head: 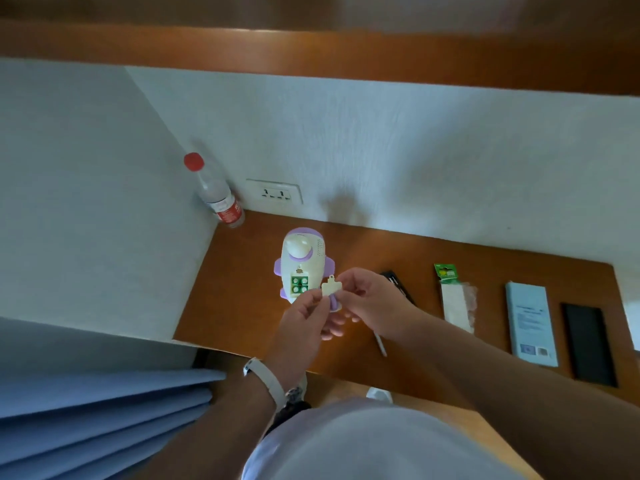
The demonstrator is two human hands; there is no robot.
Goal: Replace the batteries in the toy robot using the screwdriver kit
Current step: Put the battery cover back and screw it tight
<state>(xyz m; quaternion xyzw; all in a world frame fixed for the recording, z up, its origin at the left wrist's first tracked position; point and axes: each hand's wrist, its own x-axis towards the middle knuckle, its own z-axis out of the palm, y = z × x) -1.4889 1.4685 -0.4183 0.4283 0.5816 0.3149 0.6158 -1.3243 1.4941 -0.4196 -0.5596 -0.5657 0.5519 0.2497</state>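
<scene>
Nearest the camera is the person's white shirt [381,445]. To its left, a pale wristband [266,379] circles the left forearm, beside folds of blue fabric [104,410].

Above the near edge of the wooden bench [242,271], the left hand [304,313] and the right hand [370,299] meet. Each pinches one edge of a small cream battery cover [330,287] between thumb and fingertips, so both are grasping it. The lower fingers of one hand curl beneath; whose they are cannot be told.

Just behind the cover is the toy robot [301,265], white with purple trim. Its open battery compartment faces the camera and shows four green-ended batteries [299,285]. Whether the toy stands free or is propped by a hand cannot be told.

To the right, lying on the bench and partly hidden by the right forearm, is a slim white screwdriver [380,342]. Then come a black strip [398,285], a green-topped battery pack [453,296], a light-blue box [531,323] and a black rectangle [588,344].

Farthest back, in the corner, stands a clear bottle [216,192] with a red cap. A wall socket [275,194] is beside it.
</scene>
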